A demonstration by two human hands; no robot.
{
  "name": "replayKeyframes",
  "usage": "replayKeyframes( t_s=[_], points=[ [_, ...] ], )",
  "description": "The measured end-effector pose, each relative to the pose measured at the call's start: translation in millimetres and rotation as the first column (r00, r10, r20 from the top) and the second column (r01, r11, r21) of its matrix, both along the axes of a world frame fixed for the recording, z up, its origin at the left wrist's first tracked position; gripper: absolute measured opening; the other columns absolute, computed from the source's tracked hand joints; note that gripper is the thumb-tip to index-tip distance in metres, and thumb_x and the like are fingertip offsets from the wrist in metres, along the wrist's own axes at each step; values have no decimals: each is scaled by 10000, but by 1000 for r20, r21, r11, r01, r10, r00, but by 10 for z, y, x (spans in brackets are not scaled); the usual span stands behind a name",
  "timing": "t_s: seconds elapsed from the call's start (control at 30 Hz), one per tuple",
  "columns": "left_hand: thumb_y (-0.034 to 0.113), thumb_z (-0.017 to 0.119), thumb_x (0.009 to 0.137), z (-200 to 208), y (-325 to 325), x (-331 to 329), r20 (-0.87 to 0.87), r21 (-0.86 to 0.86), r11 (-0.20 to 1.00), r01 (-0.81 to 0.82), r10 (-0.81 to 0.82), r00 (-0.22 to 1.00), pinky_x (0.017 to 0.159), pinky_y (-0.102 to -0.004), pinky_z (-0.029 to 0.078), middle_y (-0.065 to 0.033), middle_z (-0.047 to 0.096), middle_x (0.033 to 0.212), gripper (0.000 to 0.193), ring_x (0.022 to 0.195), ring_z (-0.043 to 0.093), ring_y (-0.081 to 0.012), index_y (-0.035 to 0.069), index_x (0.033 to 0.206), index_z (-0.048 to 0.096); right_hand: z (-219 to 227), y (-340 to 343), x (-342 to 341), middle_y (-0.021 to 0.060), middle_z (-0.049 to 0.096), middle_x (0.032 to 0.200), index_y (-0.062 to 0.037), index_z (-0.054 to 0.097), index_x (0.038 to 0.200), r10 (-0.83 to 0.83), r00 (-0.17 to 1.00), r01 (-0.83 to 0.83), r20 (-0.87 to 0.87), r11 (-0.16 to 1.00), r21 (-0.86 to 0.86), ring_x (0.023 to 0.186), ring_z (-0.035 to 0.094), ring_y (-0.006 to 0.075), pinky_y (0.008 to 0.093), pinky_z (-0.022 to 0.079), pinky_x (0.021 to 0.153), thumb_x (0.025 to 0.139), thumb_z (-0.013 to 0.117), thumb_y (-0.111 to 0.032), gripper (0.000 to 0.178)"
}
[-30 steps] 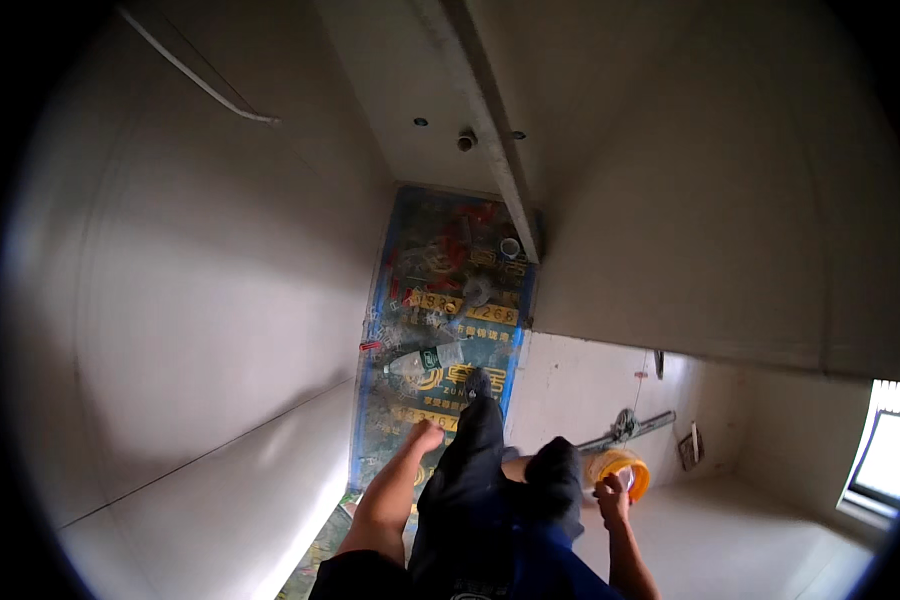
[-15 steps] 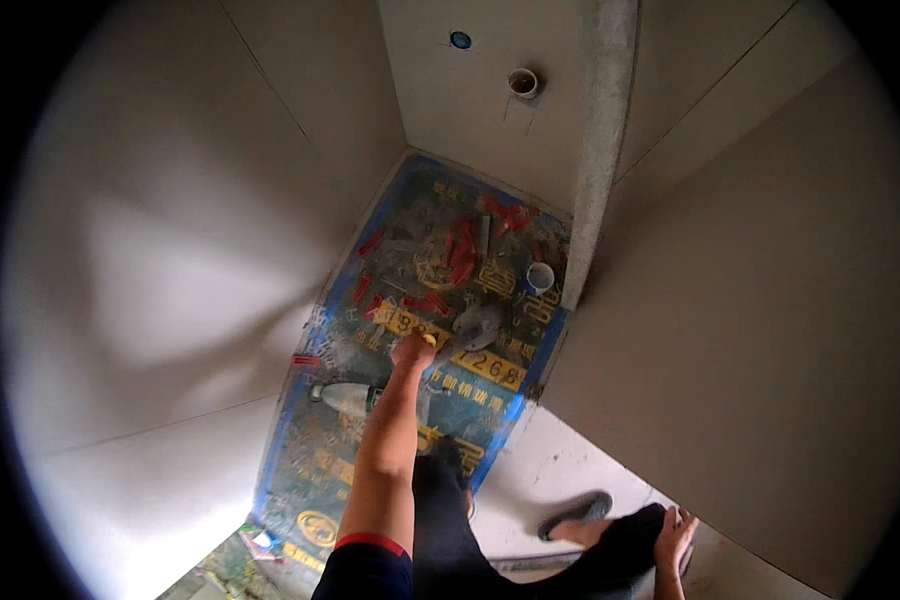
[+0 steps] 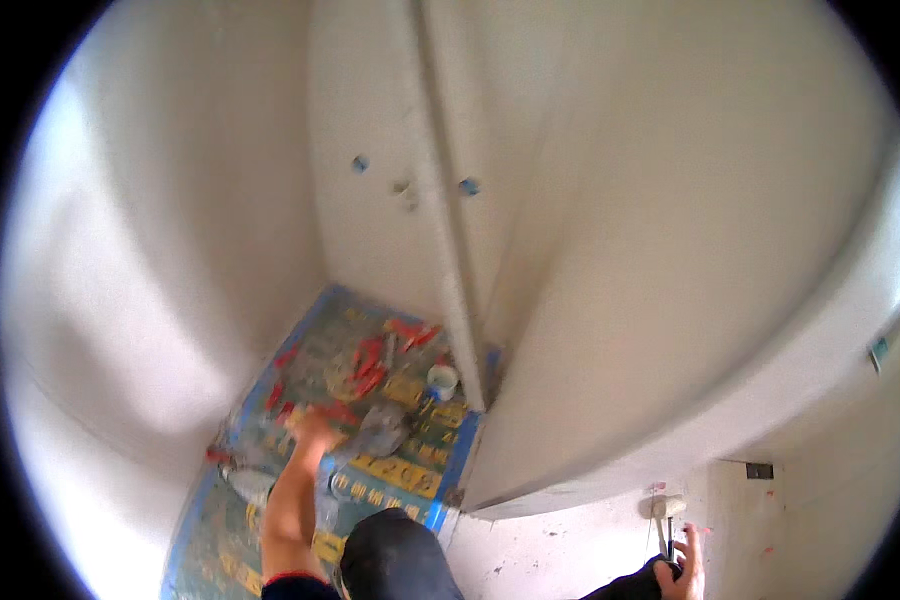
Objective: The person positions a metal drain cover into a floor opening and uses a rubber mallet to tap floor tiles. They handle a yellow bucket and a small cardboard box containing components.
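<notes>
Keep the left hand (image 3: 315, 432) low and steady near the red scraps (image 3: 370, 366) on the floor sheet (image 3: 220, 522), its grip too blurred to tell, with the right hand (image 3: 684, 574), fingers apart, bracing at the knee (image 3: 628, 584).

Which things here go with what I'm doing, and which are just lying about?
Likely in use:
- red pieces, beside your left hand
- mallet, near your right hand

Probably just lying about:
- bottle
- cup
- grey plastic
</notes>
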State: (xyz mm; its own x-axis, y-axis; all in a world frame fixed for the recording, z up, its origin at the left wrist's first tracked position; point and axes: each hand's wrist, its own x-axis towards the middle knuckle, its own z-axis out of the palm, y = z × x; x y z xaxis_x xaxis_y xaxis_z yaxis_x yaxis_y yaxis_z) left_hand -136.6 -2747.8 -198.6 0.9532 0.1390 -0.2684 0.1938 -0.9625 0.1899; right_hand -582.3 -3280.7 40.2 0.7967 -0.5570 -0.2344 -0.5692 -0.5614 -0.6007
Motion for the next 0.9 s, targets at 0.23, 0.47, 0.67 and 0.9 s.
replayKeyframes(
  t_s=[0.23,0.47,0.67,0.9],
  points=[
    [145,735,755,2554,-474,-1870,25,-329,942,61,-56,998,813,-368,514,-163,656,978,422,937,658,-277,-20,1091,541,104,-281,-233,246,480,1347,46,170,1486,361,915,-366,177,931,-6,1198,528,358,426,446,975,854,700,-255,878],
    [71,589,895,3249,-2739,-2893,-185,-935,345,86,-679,711,805,-316,504,-131,620,985,117,933,620,-216,10,991,615,-431,-630,-925,272,343,1475,68,145,1493,292,749,-325,595,944,-54,1203,528,376,429,440,990,799,730,-253,962],
    [4,685,837,2212,-4451,-2420,-172,-859,398,323,-818,549,795,-267,490,-34,615,997,300,873,591,-88,32,1094,534,-1228,-1762,-411,174,217,1569,-55,84,1544,-189,784,12,591,957,290,1284,457,288,426,396,1029,899,591,-153,826],
    [-59,642,781,2072,-5933,-2128,400,-490,357,795,-718,569,801,-296,512,-81,556,1068,340,977,589,-170,63,1093,587,-2744,-2995,1813,219,355,1492,-33,200,1510,-60,813,227,579,949,-220,1293,443,384,466,399,1028,913,622,-245,761]
  ],
)
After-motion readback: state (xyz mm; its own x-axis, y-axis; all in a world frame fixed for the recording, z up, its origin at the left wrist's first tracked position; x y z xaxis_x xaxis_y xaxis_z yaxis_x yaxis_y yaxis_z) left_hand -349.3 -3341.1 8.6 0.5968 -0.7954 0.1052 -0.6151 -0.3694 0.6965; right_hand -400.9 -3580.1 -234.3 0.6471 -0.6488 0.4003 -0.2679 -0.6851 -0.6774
